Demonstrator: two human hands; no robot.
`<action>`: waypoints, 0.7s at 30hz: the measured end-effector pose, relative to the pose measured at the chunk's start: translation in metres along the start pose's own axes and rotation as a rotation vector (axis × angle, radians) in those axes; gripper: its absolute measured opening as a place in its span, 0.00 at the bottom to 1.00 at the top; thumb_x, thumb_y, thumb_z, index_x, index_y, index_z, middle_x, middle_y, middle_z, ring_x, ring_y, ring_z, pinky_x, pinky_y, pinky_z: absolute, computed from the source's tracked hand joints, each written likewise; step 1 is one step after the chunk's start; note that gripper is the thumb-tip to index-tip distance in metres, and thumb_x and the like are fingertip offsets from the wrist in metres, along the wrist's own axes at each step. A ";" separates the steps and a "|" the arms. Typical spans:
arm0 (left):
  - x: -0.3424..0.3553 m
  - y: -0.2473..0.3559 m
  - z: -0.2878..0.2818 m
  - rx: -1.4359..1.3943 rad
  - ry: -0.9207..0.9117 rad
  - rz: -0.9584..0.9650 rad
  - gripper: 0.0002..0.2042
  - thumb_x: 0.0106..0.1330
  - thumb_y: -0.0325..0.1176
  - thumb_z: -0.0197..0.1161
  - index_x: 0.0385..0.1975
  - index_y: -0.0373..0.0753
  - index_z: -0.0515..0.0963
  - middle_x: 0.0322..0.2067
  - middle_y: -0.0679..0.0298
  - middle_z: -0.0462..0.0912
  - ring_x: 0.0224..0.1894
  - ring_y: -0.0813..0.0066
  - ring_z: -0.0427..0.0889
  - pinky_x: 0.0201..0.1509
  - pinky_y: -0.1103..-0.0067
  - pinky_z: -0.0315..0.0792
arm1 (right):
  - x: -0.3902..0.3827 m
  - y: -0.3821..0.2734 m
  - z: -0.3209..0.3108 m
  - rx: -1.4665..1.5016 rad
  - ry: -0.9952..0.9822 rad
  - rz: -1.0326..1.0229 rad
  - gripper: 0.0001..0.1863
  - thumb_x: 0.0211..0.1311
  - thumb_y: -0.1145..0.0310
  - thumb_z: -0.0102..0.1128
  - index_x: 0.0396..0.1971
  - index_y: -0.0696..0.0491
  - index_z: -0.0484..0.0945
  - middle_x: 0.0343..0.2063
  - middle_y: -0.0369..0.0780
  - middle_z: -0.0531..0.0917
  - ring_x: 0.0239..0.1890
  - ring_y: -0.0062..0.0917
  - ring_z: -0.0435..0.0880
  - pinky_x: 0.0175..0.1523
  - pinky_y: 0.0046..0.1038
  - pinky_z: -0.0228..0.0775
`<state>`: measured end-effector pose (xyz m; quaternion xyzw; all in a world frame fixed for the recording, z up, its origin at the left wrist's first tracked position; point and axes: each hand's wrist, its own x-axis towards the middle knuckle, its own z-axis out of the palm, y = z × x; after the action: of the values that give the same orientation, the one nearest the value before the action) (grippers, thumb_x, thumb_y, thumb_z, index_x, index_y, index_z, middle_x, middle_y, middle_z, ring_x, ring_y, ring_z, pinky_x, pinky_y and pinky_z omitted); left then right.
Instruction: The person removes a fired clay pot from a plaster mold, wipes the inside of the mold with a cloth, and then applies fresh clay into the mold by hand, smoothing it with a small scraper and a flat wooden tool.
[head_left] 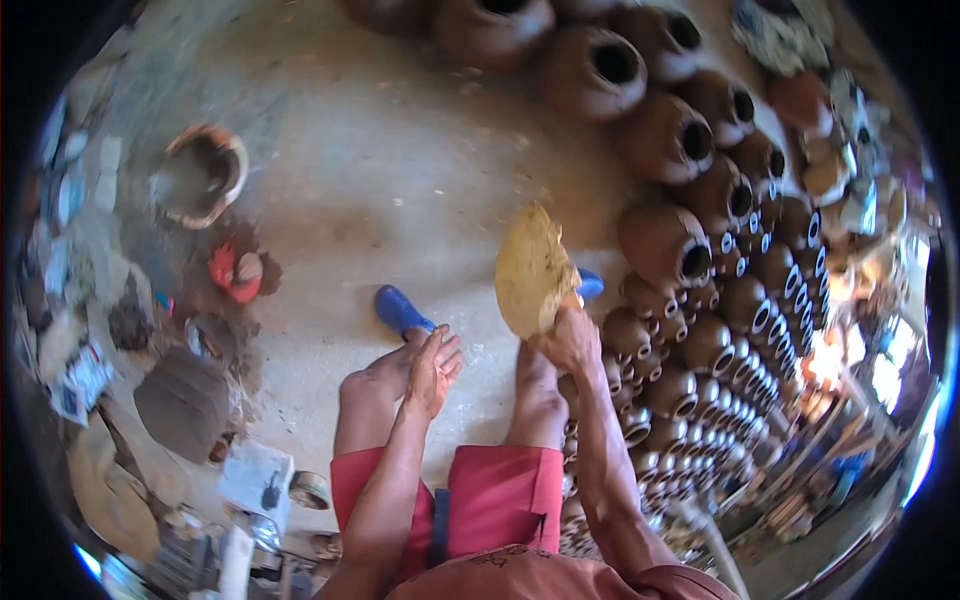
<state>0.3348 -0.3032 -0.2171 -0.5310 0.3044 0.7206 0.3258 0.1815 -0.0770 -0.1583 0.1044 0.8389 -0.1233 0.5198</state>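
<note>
A flat, roundish, yellow-tan board with a ragged edge (530, 268) is gripped near its lower edge by my right hand (570, 342); what it is made of I cannot tell. It hangs in front of my right knee and partly covers my right blue shoe (590, 284). My left hand (432, 372) is empty, fingers stretched out and a little apart, above my left knee. Below it, my left blue shoe (400, 310) stands on the concrete floor (345, 190).
Large brown clay pots (660, 240) lie tilted along the back and right, with many small pots (705, 345) packed behind them. At left are a round pot with a pale rim (240, 165), a red plastic bag (233, 272), a dark grey clay block (182, 403) and a white box (255, 478).
</note>
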 end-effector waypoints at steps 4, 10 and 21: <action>-0.018 0.035 -0.072 -0.354 0.104 -0.170 0.43 0.71 0.74 0.45 0.79 0.53 0.55 0.75 0.52 0.61 0.69 0.49 0.70 0.69 0.60 0.67 | -0.067 -0.102 0.040 -0.128 0.016 -0.173 0.25 0.44 0.57 0.73 0.40 0.58 0.85 0.36 0.56 0.88 0.43 0.54 0.87 0.50 0.49 0.80; -0.054 0.074 -0.164 -0.840 -0.338 0.088 0.46 0.67 0.80 0.37 0.80 0.59 0.50 0.78 0.53 0.55 0.75 0.46 0.62 0.73 0.44 0.62 | -0.148 -0.282 0.063 -0.331 -0.038 -0.582 0.20 0.43 0.59 0.69 0.35 0.57 0.87 0.30 0.54 0.88 0.36 0.50 0.88 0.45 0.48 0.81; -0.170 0.266 -0.254 -1.668 -0.253 0.727 0.43 0.71 0.73 0.37 0.75 0.45 0.63 0.65 0.54 0.77 0.67 0.46 0.75 0.71 0.49 0.68 | -0.163 -0.538 0.073 -0.720 -0.291 -1.036 0.12 0.48 0.62 0.65 0.20 0.57 0.84 0.23 0.51 0.86 0.27 0.47 0.87 0.38 0.47 0.81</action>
<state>0.3056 -0.6873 -0.0923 -0.3828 -0.2038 0.8177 -0.3786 0.1510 -0.6177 0.0096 -0.5125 0.6905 -0.0819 0.5038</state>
